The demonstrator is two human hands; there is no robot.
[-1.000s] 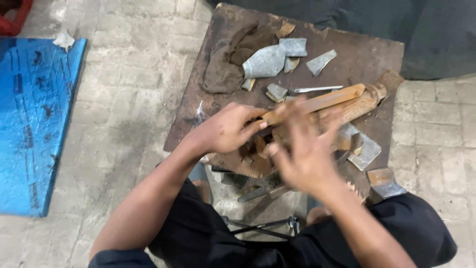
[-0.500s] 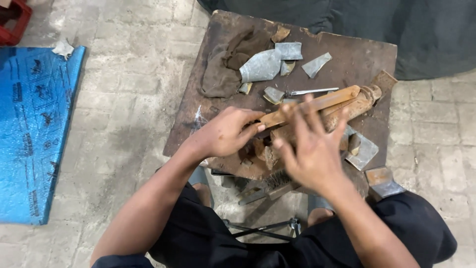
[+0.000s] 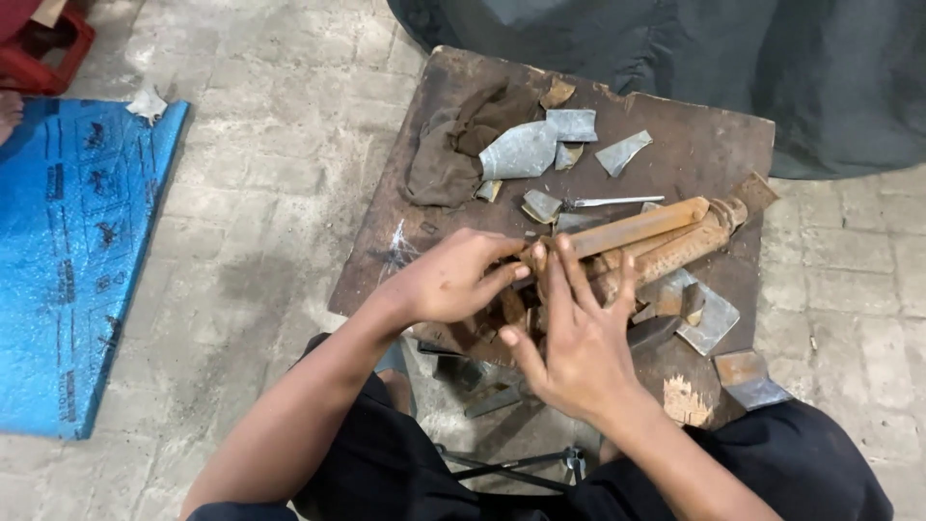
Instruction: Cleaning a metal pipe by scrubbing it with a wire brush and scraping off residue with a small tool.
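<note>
Left hand (image 3: 453, 282) clenched around the near end of a rusty metal bar (image 3: 632, 230) on the bench (image 3: 694, 154); right hand (image 3: 577, 338) just beside it, fingers spread, released over wooden pieces.

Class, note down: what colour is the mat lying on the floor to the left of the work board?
Bright blue with faint darker printed marks; the mat shows only in the head view.

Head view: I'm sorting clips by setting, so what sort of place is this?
Probably a small floor-level workshop: a worn wooden work board strewn with sheet-metal scraps, on a bare stone-tiled floor, with rusty metal bars under both hands.
</note>
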